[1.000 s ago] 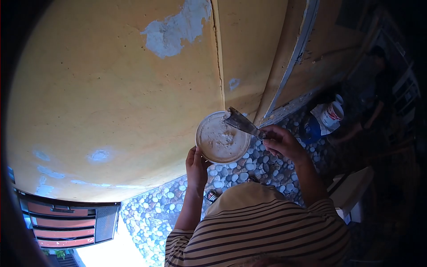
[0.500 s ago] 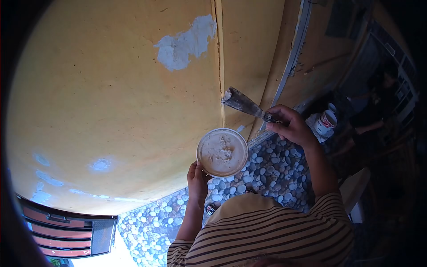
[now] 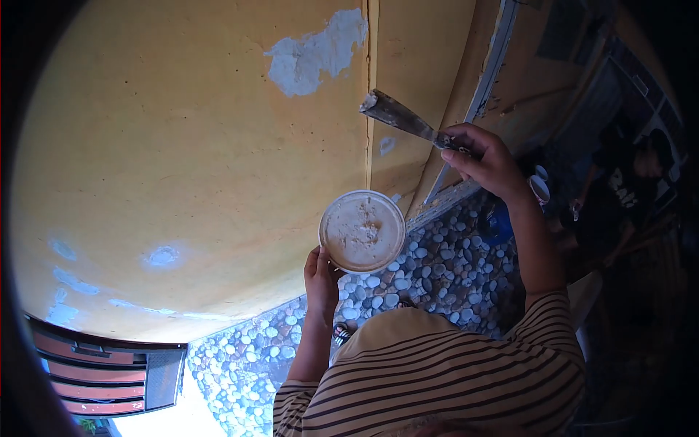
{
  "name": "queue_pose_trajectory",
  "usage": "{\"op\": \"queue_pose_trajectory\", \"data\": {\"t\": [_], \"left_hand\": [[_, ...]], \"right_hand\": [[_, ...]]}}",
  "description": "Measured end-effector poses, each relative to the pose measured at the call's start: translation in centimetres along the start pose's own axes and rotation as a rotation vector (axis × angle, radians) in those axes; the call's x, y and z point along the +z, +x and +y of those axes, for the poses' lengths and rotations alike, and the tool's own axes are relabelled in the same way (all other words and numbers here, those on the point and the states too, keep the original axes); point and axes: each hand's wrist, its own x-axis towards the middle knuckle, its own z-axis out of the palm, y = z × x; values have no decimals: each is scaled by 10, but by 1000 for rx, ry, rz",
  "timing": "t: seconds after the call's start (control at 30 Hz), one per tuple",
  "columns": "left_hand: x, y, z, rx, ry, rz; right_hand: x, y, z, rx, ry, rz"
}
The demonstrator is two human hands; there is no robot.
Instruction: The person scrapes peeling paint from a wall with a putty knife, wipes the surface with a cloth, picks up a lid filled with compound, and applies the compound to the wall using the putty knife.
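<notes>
My left hand point(image 3: 320, 275) grips the rim of a round bucket lid point(image 3: 346, 251) that carries smears and lumps of pale putty point(image 3: 368, 229). The lid is held flat in front of my body. Higher and to the right, my right hand point(image 3: 486, 162) is closed around the handle of a putty knife point(image 3: 403, 119). Its blade points up and left, with pale putty on the tip, in front of the yellow wall point(image 3: 196, 160). Whether the blade touches the wall I cannot tell. A large whitish patch point(image 3: 317, 54) lies up and left of the blade.
Smaller pale patches point(image 3: 160, 256) dot the wall's lower left. A pebble-patterned floor point(image 3: 444, 277) runs along its base. On the right, in shade, are a blue container point(image 3: 496, 224), a white tub point(image 3: 539, 189) and another person point(image 3: 630, 186). A slatted reddish structure point(image 3: 102, 375) stands lower left.
My right hand has risen with the putty knife, its blade now higher on the wall. The lid sits slightly higher in view. At right, the other person and the tubs appear in different positions.
</notes>
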Motion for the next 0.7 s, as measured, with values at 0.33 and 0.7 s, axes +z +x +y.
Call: {"op": "queue_pose_trajectory", "data": {"t": [0.33,0.7], "left_hand": [[12,6,11,35,-36,-60],[6,12,-3,-18,-49,-66]], "right_hand": [[-7,-11,-12,-20,-107,-27],[-20,5,-48,-90,-350,93]]}}
